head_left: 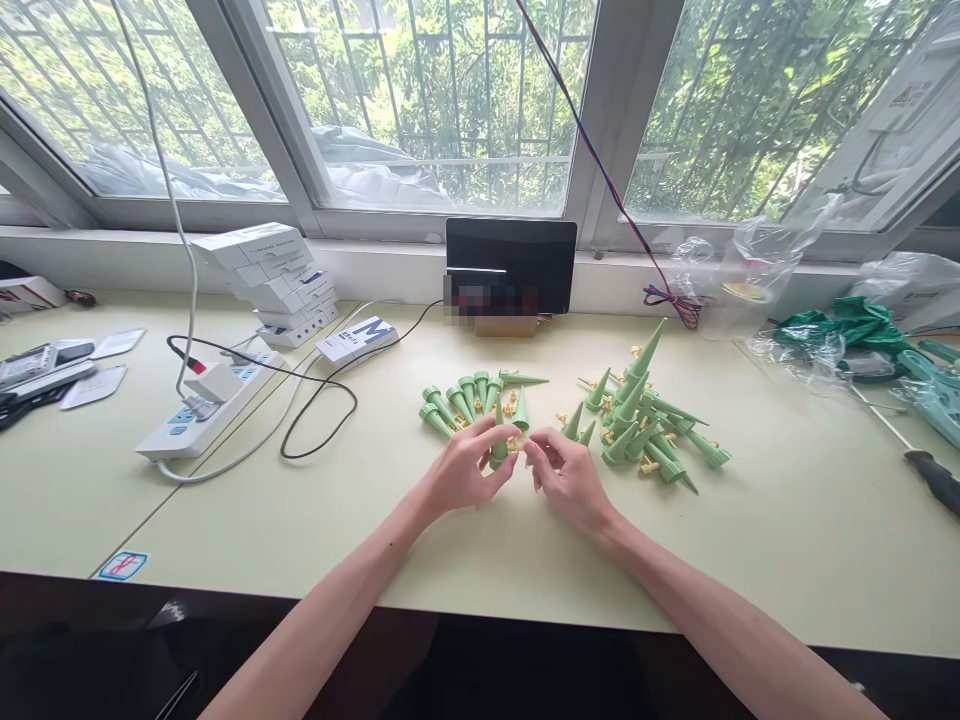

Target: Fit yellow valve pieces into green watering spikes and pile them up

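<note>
My left hand (469,465) is curled around a green plant watering spike (499,410), its thumb and fingers on either side of it. The spike stands about upright with its point away from me. My right hand (571,478) is closed in a pinch at the small yellow valve (516,443) between the two hands; the fingertips hide part of it. Just beyond my hands stands another green spike (520,410). A fanned row of green spikes (459,400) lies behind my left hand, with small yellow valves among them. To the right is a loose heap of green spikes with yellow valves (637,425).
A black screen (511,265) stands at the back. On the left are a white power strip (214,410), stacked white boxes (274,280) and a black cable (352,395). Clear plastic bags (750,280), green material (847,330) and a screwdriver (934,480) lie to the right.
</note>
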`<move>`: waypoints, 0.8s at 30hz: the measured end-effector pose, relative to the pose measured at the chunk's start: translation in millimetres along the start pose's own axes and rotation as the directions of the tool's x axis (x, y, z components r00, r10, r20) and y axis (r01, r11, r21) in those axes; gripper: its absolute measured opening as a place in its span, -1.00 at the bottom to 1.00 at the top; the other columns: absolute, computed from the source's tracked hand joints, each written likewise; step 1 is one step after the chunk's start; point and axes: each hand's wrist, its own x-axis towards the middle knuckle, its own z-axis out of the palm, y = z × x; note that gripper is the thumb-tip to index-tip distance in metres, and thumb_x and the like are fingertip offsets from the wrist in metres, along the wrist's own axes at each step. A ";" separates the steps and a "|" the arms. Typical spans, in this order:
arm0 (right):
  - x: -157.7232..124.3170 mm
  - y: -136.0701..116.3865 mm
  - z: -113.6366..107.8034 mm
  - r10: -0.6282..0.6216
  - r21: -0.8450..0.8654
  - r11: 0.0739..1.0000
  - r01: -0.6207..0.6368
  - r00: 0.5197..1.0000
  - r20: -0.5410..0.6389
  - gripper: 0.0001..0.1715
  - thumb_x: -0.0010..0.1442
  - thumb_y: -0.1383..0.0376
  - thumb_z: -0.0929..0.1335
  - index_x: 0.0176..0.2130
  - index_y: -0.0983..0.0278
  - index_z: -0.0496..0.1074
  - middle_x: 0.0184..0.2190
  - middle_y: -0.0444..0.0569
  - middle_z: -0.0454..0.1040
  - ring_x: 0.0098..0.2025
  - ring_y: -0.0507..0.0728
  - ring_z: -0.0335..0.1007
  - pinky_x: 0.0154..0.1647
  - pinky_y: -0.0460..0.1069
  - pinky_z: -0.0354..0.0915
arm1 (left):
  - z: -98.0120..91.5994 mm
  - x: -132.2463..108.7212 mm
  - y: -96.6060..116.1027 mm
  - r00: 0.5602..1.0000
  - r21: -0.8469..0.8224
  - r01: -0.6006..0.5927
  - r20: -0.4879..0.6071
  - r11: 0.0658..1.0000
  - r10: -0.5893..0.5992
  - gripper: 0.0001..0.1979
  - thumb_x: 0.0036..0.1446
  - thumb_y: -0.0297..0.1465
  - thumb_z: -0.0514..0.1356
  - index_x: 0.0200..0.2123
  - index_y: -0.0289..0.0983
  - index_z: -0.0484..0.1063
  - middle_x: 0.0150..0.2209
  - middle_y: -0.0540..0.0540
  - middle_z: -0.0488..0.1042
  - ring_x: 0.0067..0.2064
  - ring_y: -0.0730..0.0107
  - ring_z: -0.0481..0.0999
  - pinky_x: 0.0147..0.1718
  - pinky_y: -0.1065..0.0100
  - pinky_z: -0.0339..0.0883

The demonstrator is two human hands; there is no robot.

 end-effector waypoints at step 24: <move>0.0 0.6 0.5 0.003 -0.009 1.000 -0.003 1.000 0.009 -0.68 0.36 0.08 0.24 -0.25 0.27 0.36 -0.47 -0.13 0.38 -0.57 0.00 0.26 -0.54 -0.09 0.20 | -1.2 0.5 -0.9 1.000 0.004 0.000 0.006 1.000 0.000 -0.75 0.17 -0.43 0.18 -0.05 -0.24 0.41 -0.34 -0.04 0.33 -0.49 0.54 0.26 -0.50 0.46 0.30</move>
